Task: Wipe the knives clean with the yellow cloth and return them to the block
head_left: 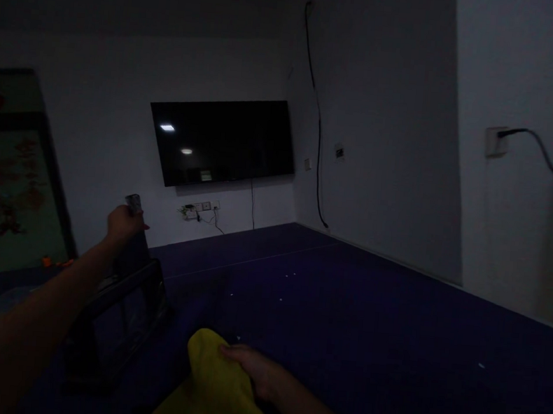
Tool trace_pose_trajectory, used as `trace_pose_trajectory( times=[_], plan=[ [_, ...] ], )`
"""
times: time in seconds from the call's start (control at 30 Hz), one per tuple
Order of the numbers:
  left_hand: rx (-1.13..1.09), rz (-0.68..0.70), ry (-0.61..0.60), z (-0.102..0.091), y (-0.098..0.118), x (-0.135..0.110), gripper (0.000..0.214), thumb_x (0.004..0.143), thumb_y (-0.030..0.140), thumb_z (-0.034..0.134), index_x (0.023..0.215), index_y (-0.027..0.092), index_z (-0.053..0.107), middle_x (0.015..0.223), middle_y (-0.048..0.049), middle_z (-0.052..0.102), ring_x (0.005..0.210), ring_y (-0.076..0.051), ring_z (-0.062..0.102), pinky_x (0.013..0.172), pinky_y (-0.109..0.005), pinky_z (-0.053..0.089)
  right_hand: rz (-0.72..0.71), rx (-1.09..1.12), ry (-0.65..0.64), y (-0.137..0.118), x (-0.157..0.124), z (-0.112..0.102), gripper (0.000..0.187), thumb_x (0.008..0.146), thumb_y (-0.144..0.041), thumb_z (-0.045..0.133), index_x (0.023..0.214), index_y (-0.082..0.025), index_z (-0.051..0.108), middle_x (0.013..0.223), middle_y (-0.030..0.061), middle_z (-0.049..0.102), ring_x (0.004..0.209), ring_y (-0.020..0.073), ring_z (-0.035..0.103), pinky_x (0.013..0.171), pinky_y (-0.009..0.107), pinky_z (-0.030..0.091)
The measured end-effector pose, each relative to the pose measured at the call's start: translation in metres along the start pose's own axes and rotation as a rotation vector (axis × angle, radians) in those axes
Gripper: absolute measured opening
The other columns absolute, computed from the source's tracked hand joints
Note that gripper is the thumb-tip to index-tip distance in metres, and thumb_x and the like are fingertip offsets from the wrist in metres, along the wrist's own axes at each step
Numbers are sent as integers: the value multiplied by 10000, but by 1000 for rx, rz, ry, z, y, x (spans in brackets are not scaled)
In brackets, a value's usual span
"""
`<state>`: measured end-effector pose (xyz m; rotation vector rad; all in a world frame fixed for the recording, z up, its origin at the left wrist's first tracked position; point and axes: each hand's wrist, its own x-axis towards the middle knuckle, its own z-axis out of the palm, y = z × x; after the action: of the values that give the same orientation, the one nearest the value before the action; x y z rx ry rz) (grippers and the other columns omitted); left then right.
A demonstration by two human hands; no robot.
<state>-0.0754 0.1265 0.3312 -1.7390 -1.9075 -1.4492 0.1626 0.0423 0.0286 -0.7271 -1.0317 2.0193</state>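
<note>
My right hand (pixel 263 372) is closed on the edge of a yellow cloth (pixel 215 381), which hangs in loose folds at the bottom middle. At the left, my left hand (pixel 124 222) is stretched forward, its fingers wrapped round the top of a dark upright piece (pixel 134 250) with a greyish end. That piece rises beside or from a black open frame (pixel 158 287) on the purple surface. Darkness and my forearm hide how the two are joined, and the frame's exact kind.
The wide purple surface (pixel 344 314) carries small white scraps. Behind it, a television (pixel 224 142) hangs on the wall above several sockets (pixel 202 207). A black cable (pixel 318 146) runs down the corner. Orange items (pixel 47 261) and clear plastic (pixel 8 304) lie at left.
</note>
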Motion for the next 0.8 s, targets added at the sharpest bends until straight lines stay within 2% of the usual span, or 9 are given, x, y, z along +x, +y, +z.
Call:
trace_pose_trajectory(
  times=[0.13,0.23,0.33,0.43,0.53,0.6,0.63,0.7,0.8],
  plan=[
    [26,70,61,-26,31,-5,226,848,250,468,767,64,568,763,-111,643,1000,-360,586,830,-415,455,13,24,7,-1,0,1,275,690,-374,708,808,-126,692,718,48,698,731,180,659,790,295,463],
    [-40,138,108,-37,52,-26,362,904,291,346,1105,16,469,848,-100,658,795,-226,653,685,-317,494,40,43,9,-2,-2,2,249,741,-350,658,819,-115,690,722,54,698,716,171,658,789,282,461],
    [-143,249,107,-34,59,-66,384,918,333,278,1203,97,382,1028,-99,640,639,-149,653,521,-217,473,85,64,6,-3,-4,2,257,795,-345,583,824,-112,686,723,60,696,702,170,657,775,277,466],
    [-170,430,44,-18,39,-126,332,878,289,332,1172,146,393,1028,-102,666,599,-153,653,499,-236,496,117,93,-10,-5,-5,2,320,838,-365,503,845,-99,682,737,76,693,708,181,659,779,290,465],
    [5,1080,6,2,1,-194,336,835,142,337,1160,178,418,1071,-135,669,841,-196,680,661,-254,531,77,135,-43,-5,-7,5,435,859,-486,456,909,-110,668,811,80,696,772,193,659,819,303,447],
    [46,1462,48,12,-21,-236,350,847,76,306,1166,152,429,979,-150,697,817,-191,684,647,-236,523,46,150,-88,-4,-8,7,576,831,-628,432,946,-110,654,878,97,692,818,207,651,833,320,437],
    [70,1567,16,15,-28,-254,331,859,78,306,1156,144,438,946,-146,705,718,-178,681,606,-232,516,28,141,-114,-4,-8,8,643,805,-688,422,955,-105,648,897,108,688,827,214,647,828,331,436],
    [117,1610,-92,22,-38,-281,312,876,99,293,1131,153,465,951,-153,704,528,-147,619,503,-233,480,-32,65,-138,-2,-7,9,702,752,-744,449,934,-95,646,875,120,684,787,221,643,781,346,447],
    [117,1604,-207,34,-45,-299,300,876,103,310,1096,170,503,964,-146,703,525,-152,611,479,-238,471,-153,-69,-89,2,-4,7,585,639,-659,664,835,-108,659,753,73,675,654,192,623,672,310,450]
  ],
)
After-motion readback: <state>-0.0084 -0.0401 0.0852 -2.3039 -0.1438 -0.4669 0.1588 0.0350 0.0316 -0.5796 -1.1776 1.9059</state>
